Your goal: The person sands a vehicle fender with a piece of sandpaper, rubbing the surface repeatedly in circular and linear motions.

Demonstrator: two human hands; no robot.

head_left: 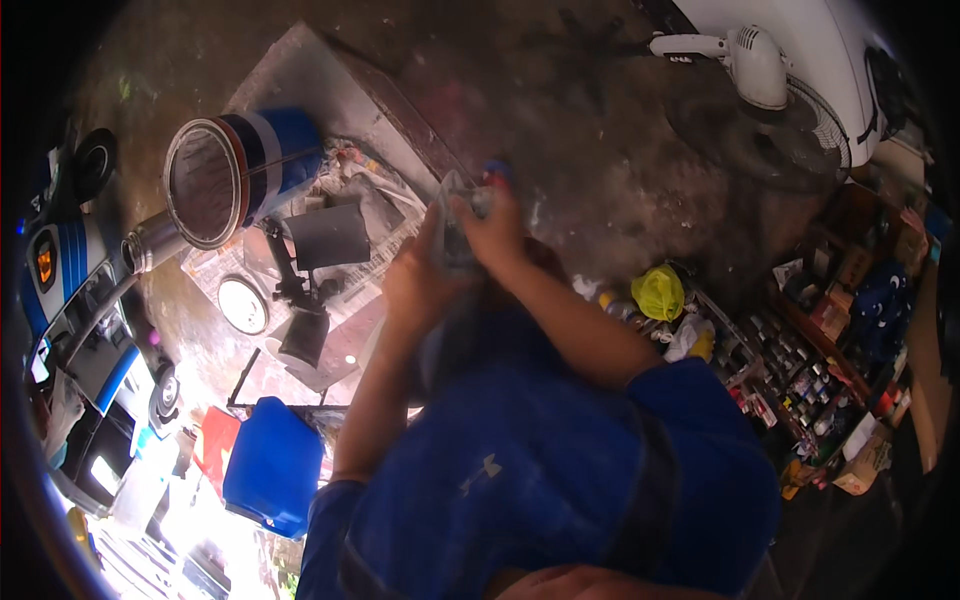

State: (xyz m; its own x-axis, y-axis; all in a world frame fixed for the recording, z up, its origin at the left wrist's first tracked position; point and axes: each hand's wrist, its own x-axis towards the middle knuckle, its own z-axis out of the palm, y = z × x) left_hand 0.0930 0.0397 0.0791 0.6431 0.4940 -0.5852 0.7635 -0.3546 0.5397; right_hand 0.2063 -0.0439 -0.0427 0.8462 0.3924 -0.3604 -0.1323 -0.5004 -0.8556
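Observation:
My two hands meet in front of my body around a translucent, greyish piece of plastic [452, 212], perhaps a bag or cup; blur hides its exact kind. My left hand [416, 282] wraps its near left side, and my right hand [492, 232] grips it from the right with bent fingers. A small blue and red item [497, 172] shows just past my right fingertips; whether it is held is unclear. To the left, a dark grey panel [328, 238] lies over newspaper [372, 268] near my left hand.
A blue and white drum [268, 160] lies tilted at the left, by a round white lid [243, 305]. A blue plastic container [272, 465] is nearer. On the right are a yellow bag [658, 292], a rack of small bottles [790, 375] and a fan [757, 70].

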